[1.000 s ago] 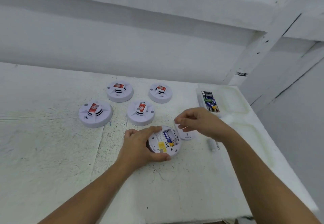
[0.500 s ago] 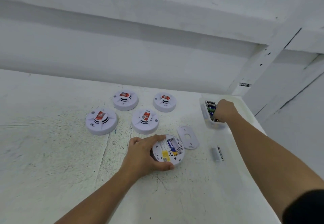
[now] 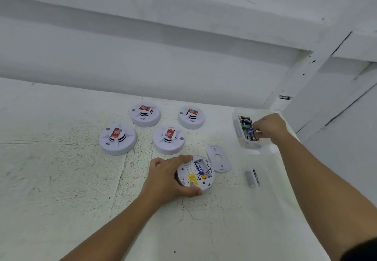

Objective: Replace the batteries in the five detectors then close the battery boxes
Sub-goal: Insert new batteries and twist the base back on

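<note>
Centrally, the opened detector (image 3: pixel 195 173) is held back-up on the white surface (image 3: pixel 61 179), its left rim enclosed by the curled grip of the left hand (image 3: pixel 165 177). Inside its open compartment a blue cell (image 3: pixel 199 166) with white lettering is seated, but the lettering is too blurred to be read. A yellow label (image 3: pixel 192 179) just in front of the cell is equally illegible. Just right of the opened detector its cover plate (image 3: pixel 218 158) is laid flat. Behind and to the left of it, four closed detectors (image 3: pixel 117 139) are set out, each topped by a red sticker whose print cannot be made out. Well to the right and behind, a blue battery (image 3: pixel 251 130) is pinched in the grip of the right hand (image 3: pixel 269 127) at a clear box (image 3: pixel 237 132) of batteries, whose brands are unreadable. Two loose batteries (image 3: pixel 253 177) are seen right of the opened detector, one only a grey blur. A dark sleeve is cut off at the frame corner.
</note>
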